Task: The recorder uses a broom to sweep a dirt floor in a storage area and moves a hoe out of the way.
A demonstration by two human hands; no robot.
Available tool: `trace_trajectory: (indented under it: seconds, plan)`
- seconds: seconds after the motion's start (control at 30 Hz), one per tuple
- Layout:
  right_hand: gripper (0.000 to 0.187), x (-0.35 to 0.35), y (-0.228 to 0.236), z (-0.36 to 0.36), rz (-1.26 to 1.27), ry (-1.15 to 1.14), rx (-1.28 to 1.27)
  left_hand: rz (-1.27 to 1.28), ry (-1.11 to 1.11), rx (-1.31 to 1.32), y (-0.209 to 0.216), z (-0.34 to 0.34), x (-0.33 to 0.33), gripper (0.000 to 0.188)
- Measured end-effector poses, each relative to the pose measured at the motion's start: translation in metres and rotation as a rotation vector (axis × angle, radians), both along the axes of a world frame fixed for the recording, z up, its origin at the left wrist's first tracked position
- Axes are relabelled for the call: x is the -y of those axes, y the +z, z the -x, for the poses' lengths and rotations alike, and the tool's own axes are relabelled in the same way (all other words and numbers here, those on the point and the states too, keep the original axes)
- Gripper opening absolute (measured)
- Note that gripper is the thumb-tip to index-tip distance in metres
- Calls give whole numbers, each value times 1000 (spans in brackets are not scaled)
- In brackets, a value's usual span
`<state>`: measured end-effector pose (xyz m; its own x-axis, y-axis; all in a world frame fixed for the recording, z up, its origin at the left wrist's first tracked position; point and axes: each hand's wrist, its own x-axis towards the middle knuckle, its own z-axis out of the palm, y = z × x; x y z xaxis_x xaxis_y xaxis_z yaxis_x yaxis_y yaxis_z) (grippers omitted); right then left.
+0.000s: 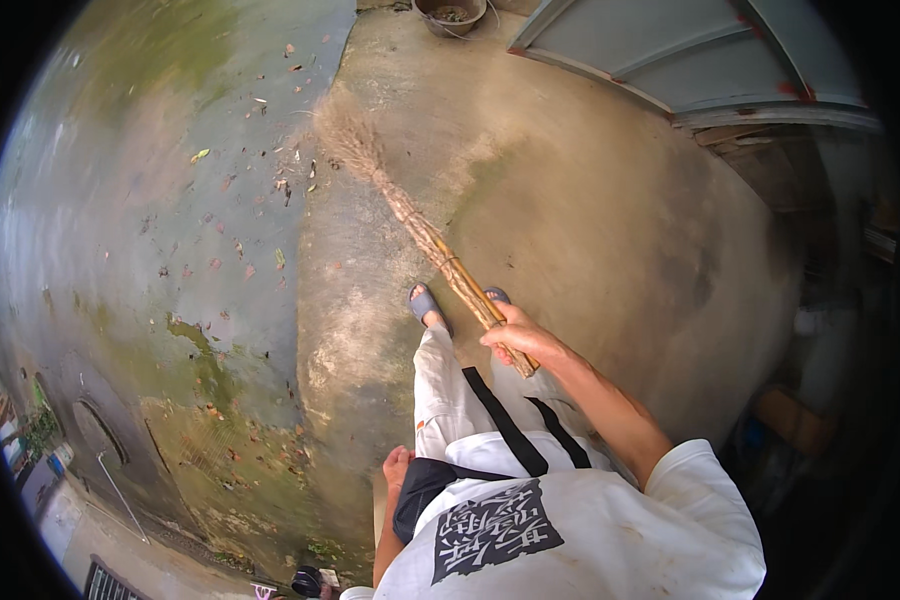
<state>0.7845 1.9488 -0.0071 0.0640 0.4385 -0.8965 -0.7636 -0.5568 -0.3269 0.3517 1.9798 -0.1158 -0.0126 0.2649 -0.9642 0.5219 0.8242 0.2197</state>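
Note:
A straw broom (415, 225) slants across the middle, its bundled handle tied in sections. My right hand (515, 335) is closed around the handle near its top end. The feathery bristles (348, 138) reach away to the far left and are smeared by motion. They hover over or touch the edge between the tan concrete and the darker wet ground; I cannot tell which. Scattered dry leaves (283, 185) lie just beside the bristles. My left hand (397, 466) hangs low beside my left hip, away from the broom. Its fingers are mostly hidden.
Wet, mossy ground (170, 250) with loose leaves spreads to the left. My sandalled feet stand on tan concrete (590, 230). A round basin (450, 16) sits at the far edge. Grey metal panels (690, 60) stand far right, with shadowed clutter (795, 420) on the right.

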Motion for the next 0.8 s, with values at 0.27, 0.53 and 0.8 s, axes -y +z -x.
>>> trace_trajectory:
  seconds: [0.27, 0.53, 0.8]
  plan:
    - [36, -31, -84, -4, 292, 38, 333, 18, 36, -67, 5, -3, 16, 30]
    - [16, -111, -111, -26, -108, 88, 25, 43, 130, -25, 11, 0, 0, 32]
    - [34, 37, 24, 14, 121, -65, 94, 59, 37, -11, -2, -5, -18, 30]
